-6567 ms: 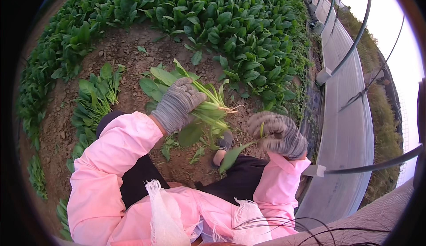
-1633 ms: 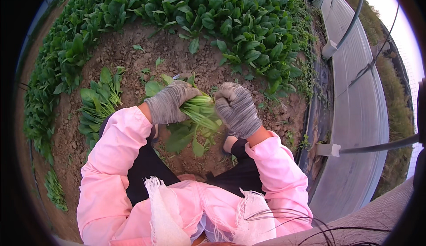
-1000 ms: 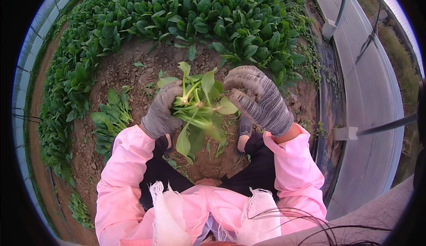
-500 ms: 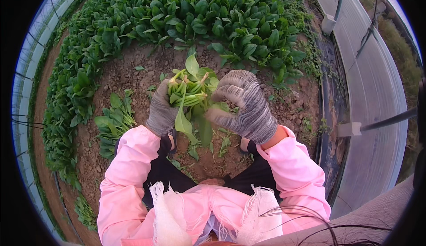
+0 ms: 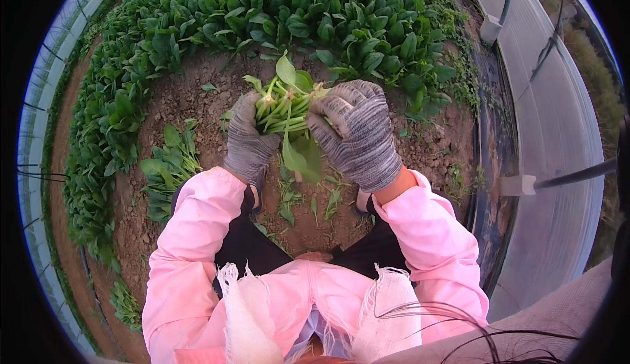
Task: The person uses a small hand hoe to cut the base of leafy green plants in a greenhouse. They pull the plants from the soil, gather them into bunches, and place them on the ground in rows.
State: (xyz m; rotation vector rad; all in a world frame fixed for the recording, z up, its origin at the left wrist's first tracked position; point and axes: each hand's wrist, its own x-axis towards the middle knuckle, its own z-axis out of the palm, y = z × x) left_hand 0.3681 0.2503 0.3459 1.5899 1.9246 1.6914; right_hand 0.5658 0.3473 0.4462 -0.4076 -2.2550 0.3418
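Bunch of greens [image 5: 281, 116] held up over soil [image 5: 172, 100]. Left hand [image 5: 248, 135]: grip wrapped round its left side. Right hand [image 5: 357, 131]: fingers curled at its right side, can't tell from here if pinching. Leafy pile [image 5: 169, 168] lies left.

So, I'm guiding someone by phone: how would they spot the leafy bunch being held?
From the dense green bed across the top, come down over bare soil to the grey-gloved left hand. The leafy bunch is in its grip, between it and the right hand. Unlike the heaps lying on the soil at left, it is held up, pale stem ends showing.
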